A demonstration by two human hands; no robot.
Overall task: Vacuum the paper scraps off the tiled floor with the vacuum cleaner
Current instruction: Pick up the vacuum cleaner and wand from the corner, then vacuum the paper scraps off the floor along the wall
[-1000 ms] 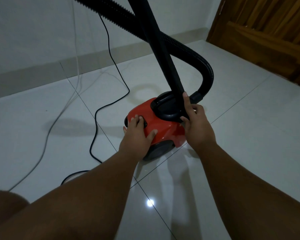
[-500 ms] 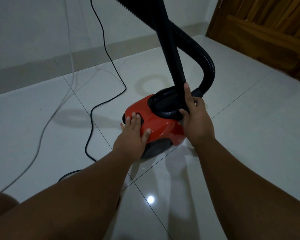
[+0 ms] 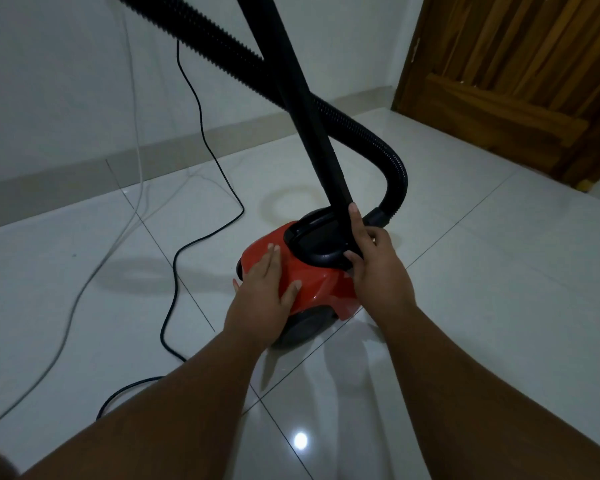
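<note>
A small red vacuum cleaner (image 3: 312, 285) with a black carry handle (image 3: 321, 256) sits on the white tiled floor (image 3: 482, 271). My left hand (image 3: 264, 292) lies flat on its red top, fingers apart, near a black button at its left end. My right hand (image 3: 371, 258) grips the lower end of the black rigid tube (image 3: 312, 133), which leans up out of frame beside the handle. The ribbed black hose (image 3: 378, 147) loops from the body's right side up to the top left. No paper scraps are in view.
A black power cord (image 3: 174, 271) snakes across the floor left of the vacuum and passes under my left arm. A thin white cable (image 3: 94, 271) runs further left. A wall with a skirting (image 3: 187, 150) stands behind, and a wooden door (image 3: 516, 81) at the right.
My left hand has slid slightly on the red body, its fingers lying flatter. The right hand keeps its hold on the tube. The view has shifted a little.
</note>
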